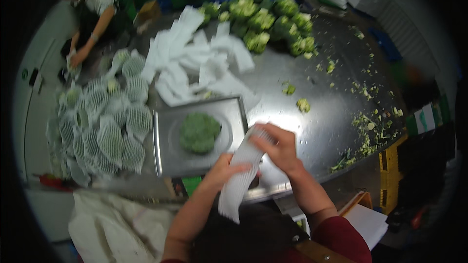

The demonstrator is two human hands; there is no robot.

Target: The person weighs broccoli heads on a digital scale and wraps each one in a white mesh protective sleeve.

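A white foam net sleeve (239,178) hangs flattened between my two hands, in front of my body at the table's near edge. My left hand (223,169) grips its middle, thumb laid across it. Around the upper end are the fingers of my right hand (279,147), slightly blurred. Just left of them a green broccoli head (199,132), crown up, rests on a metal tray (168,166) and touches neither hand. Beyond the tray lies a loose heap of flat white foam sleeves (195,63).
Broccoli heads in foam nets (109,139) are piled at the left. Bare broccoli heads (258,19) are heaped at the far side. Trimmings (368,129) litter the table's right. A co-worker (97,0) works at the far left. A pale sack (112,224) hangs near the front.
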